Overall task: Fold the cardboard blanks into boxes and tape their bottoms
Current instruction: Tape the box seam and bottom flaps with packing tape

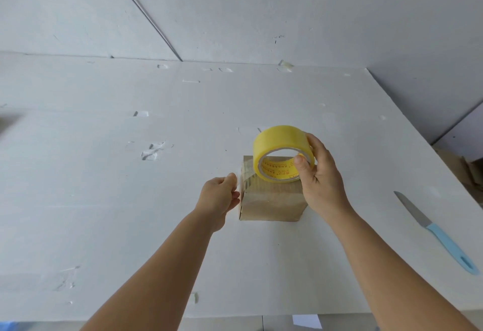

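Observation:
A small brown cardboard box (271,205) stands on the white table (130,200), just right of centre. Clear tape strips lie across its top face. My right hand (321,181) holds a yellow tape roll (281,152) upright above the box, thumb inside the core. A stretch of clear tape (247,173) runs from the roll down to the left. My left hand (219,194) pinches the free end of that tape beside the box's left edge.
A knife (436,231) with a light blue handle lies on the table at the right, blade pointing away. Flat brown cardboard (467,171) shows past the table's right edge. Dents and bits of old tape mark the table surface. A white wall rises behind.

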Demonstrator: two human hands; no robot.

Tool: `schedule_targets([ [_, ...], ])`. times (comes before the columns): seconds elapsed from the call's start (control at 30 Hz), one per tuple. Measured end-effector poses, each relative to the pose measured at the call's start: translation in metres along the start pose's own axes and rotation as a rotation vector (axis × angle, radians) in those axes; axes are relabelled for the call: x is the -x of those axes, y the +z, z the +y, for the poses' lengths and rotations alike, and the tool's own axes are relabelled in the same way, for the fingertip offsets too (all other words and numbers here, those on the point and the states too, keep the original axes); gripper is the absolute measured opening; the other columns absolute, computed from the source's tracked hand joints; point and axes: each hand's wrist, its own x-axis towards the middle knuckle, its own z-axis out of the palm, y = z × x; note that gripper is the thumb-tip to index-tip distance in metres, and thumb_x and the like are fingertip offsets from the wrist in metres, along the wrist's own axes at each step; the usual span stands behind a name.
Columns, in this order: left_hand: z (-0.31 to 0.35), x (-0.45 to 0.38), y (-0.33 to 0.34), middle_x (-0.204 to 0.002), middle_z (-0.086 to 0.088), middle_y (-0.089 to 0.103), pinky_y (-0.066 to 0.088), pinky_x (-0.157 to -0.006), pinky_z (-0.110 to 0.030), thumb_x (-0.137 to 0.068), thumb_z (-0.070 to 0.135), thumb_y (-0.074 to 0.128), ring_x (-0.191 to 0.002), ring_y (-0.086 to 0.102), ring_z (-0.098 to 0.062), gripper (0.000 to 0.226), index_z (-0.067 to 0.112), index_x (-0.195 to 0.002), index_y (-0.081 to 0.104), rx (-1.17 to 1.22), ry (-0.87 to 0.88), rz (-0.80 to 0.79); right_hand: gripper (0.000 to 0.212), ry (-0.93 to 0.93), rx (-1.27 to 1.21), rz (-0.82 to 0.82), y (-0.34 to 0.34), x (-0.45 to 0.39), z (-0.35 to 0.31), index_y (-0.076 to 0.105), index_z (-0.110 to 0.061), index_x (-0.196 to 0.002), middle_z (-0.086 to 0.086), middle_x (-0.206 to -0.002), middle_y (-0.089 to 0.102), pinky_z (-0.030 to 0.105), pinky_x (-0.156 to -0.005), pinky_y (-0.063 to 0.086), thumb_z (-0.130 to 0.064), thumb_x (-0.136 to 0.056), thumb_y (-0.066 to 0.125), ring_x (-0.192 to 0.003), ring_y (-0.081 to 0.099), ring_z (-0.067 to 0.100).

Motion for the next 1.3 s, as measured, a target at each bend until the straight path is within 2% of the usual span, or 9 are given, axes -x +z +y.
schedule_targets([
  [0.3, -0.009, -0.004, 0.005, -0.098, -0.006, 0.051, 0.051, -0.081, -0.032, -0.089, 0.042, 0.06, -0.088, 0.056, -0.021, 0.042, 0.013, -0.112, 0.04, -0.069, -0.114, 0.062, 0.047, 0.004, 0.1, 0.015, 0.003, 0.002, -0.002, 0.04, -0.032, -0.138, -0.004, -0.103, 0.049, 0.005, -0.072, 0.032, -0.044, -0.092, 0.042, -0.094, 0.046, 0.007],
  [0.43, -0.005, 0.018, 0.012, -0.107, 0.0, 0.062, 0.043, -0.074, -0.026, -0.096, 0.014, 0.044, -0.093, 0.057, -0.016, 0.02, 0.019, -0.113, 0.055, -0.334, 0.255, 0.217, 0.05, -0.013, 0.104, 0.009, 0.002, 0.001, -0.001, 0.04, -0.03, -0.138, -0.001, -0.103, 0.052, 0.004, -0.072, 0.032, -0.045, -0.09, 0.04, -0.093, 0.043, 0.004],
  [0.53, -0.009, 0.039, 0.016, -0.107, 0.02, 0.063, 0.043, -0.091, -0.017, -0.099, 0.008, 0.031, -0.105, 0.057, 0.004, 0.039, 0.031, -0.112, 0.059, -0.287, 0.542, -0.04, 0.055, -0.006, 0.096, 0.014, 0.002, 0.0, 0.004, 0.039, -0.03, -0.14, 0.0, -0.108, 0.053, 0.01, -0.075, 0.035, -0.048, -0.088, 0.038, -0.096, 0.047, 0.006],
  [0.67, -0.004, 0.042, 0.0, -0.129, 0.033, 0.048, 0.03, -0.1, -0.008, -0.103, 0.031, 0.034, -0.119, 0.039, 0.022, 0.039, 0.029, -0.142, 0.039, -0.481, 0.545, -0.341, 0.053, -0.005, 0.082, 0.016, 0.004, 0.0, 0.007, 0.04, -0.031, -0.138, 0.002, -0.109, 0.055, 0.026, -0.079, 0.041, -0.049, -0.088, 0.038, -0.097, 0.05, 0.01],
  [0.73, 0.007, 0.036, 0.001, -0.134, 0.038, 0.032, 0.027, -0.099, -0.005, -0.094, 0.044, 0.052, -0.12, 0.03, 0.027, 0.069, 0.021, -0.151, 0.019, -0.644, 0.564, -0.369, 0.052, -0.008, 0.069, 0.01, 0.004, 0.0, 0.005, 0.04, -0.032, -0.138, 0.002, -0.11, 0.055, 0.026, -0.08, 0.042, -0.049, -0.088, 0.038, -0.098, 0.051, 0.01],
  [0.8, 0.018, 0.021, 0.009, -0.151, 0.021, 0.023, 0.032, -0.11, -0.026, -0.074, 0.06, 0.07, -0.137, 0.028, 0.005, 0.112, 0.017, -0.153, 0.004, -0.8, 0.71, -0.286, 0.05, -0.006, 0.06, 0.007, 0.003, 0.001, 0.004, 0.041, -0.033, -0.137, 0.001, -0.112, 0.055, 0.024, -0.08, 0.042, -0.048, -0.09, 0.041, -0.099, 0.051, 0.009],
  [0.9, 0.023, 0.002, 0.018, -0.148, 0.007, 0.034, 0.038, -0.106, -0.047, -0.055, 0.073, 0.072, -0.136, 0.036, -0.016, 0.117, 0.028, -0.149, 0.02, -0.875, 0.753, -0.253, 0.036, 0.025, 0.003, -0.033, 0.0, 0.004, 0.0, 0.042, -0.042, -0.128, -0.007, -0.111, 0.056, 0.013, -0.077, 0.04, -0.041, -0.093, 0.048, -0.099, 0.054, 0.009],
  [1.03, 0.018, -0.006, 0.018, -0.133, 0.007, 0.046, 0.038, -0.102, -0.049, -0.055, 0.076, 0.065, -0.125, 0.042, -0.02, 0.097, 0.029, -0.138, 0.041, -0.903, 0.77, -0.241, 0.036, 0.07, -0.133, -0.105, -0.006, 0.002, 0.0, 0.044, -0.039, -0.126, -0.016, -0.114, 0.059, 0.026, -0.086, 0.048, -0.037, -0.092, 0.056, -0.097, 0.062, 0.01],
  [1.3, 0.023, -0.006, 0.017, -0.144, 0.006, 0.032, 0.02, -0.113, -0.042, -0.065, 0.072, 0.055, -0.134, 0.024, -0.019, 0.103, 0.029, -0.151, 0.017, -1.1, 0.734, -0.243, 0.035, 0.053, -0.262, -0.143, -0.041, -0.015, -0.012, 0.055, -0.03, -0.119, -0.008, -0.106, 0.061, 0.013, -0.077, 0.045, -0.015, -0.089, 0.065, -0.09, 0.059, 0.004],
])
